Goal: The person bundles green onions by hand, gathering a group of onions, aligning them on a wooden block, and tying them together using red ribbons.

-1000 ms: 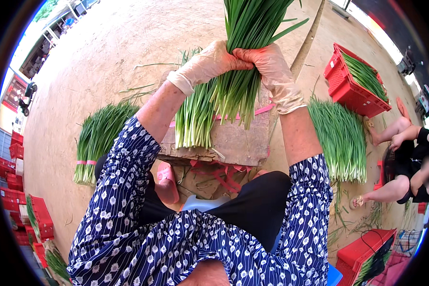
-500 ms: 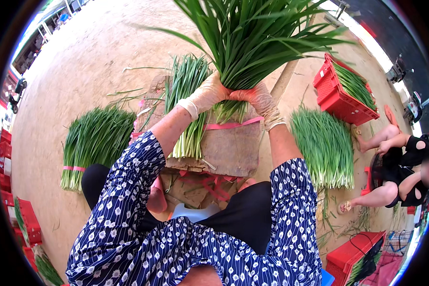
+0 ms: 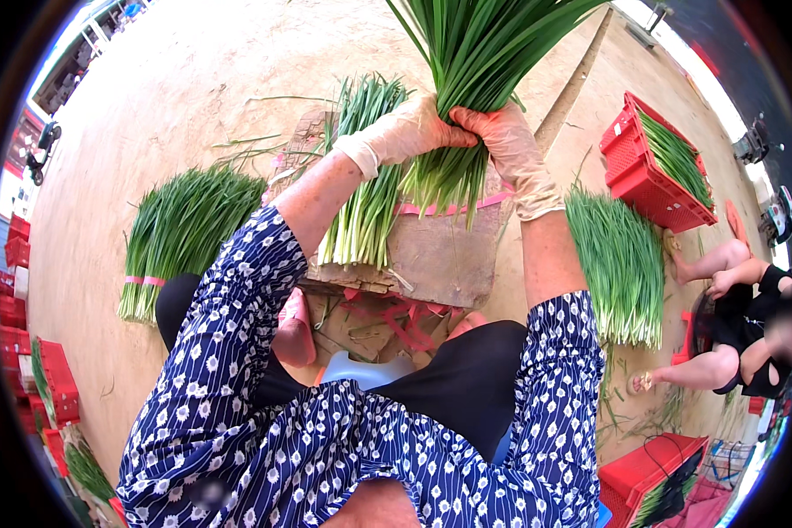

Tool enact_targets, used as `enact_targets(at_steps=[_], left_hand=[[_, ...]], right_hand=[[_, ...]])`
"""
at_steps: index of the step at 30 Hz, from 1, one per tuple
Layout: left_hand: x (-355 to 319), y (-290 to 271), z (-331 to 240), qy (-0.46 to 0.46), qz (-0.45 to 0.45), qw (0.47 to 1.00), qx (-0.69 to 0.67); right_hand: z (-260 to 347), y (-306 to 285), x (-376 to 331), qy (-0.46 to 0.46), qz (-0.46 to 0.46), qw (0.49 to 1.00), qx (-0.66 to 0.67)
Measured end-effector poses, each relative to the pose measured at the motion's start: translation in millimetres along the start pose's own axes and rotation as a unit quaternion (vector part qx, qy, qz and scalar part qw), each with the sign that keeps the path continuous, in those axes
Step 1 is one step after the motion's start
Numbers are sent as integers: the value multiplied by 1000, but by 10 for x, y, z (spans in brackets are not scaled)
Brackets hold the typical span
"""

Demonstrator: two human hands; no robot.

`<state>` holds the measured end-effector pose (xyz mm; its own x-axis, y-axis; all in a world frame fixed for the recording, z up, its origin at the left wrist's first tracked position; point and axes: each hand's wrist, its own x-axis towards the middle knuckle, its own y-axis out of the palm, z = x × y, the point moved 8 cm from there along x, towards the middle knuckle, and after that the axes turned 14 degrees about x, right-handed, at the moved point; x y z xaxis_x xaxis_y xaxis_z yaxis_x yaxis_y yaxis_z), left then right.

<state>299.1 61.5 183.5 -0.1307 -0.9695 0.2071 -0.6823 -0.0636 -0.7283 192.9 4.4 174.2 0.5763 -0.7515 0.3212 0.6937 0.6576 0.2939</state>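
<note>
Both my hands wear pale, thin gloves and are wrapped round one thick bunch of garlic chives (image 3: 488, 53). My left hand (image 3: 418, 130) grips it from the left, and my right hand (image 3: 503, 136) closes on it from the right, thumbs close together. Long green leaves fan out beyond my hands and run off the top edge; pale stem ends hang below. Under them stands a worn wooden board (image 3: 444, 255) with a pink ribbon (image 3: 466, 204) across it. Another loose pile of chives (image 3: 356, 220) lies on the board's left side.
Tied bundles of chives (image 3: 189, 238) lie on the ground at left, a larger heap (image 3: 620, 273) at right. Red crates (image 3: 647, 180) hold more chives. A seated person (image 3: 748, 308) is at far right. Pink ribbons (image 3: 405, 321) hang below the board's near edge.
My hands have lifted the bunch farther from the board, still gripping it. Its leaves now spread less widely, and more of its stem ends shows below my hands. The view has shifted slightly.
</note>
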Motion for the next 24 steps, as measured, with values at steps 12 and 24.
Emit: enact_targets(at_steps=[12, 24], left_hand=[[-723, 318, 1069, -317, 114, 931, -137], [-907, 379, 758, -243, 123, 951, 144]], right_hand=[[-1691, 192, -88, 300, -59, 940, 151], [-2082, -382, -306, 276, -186, 935, 123]])
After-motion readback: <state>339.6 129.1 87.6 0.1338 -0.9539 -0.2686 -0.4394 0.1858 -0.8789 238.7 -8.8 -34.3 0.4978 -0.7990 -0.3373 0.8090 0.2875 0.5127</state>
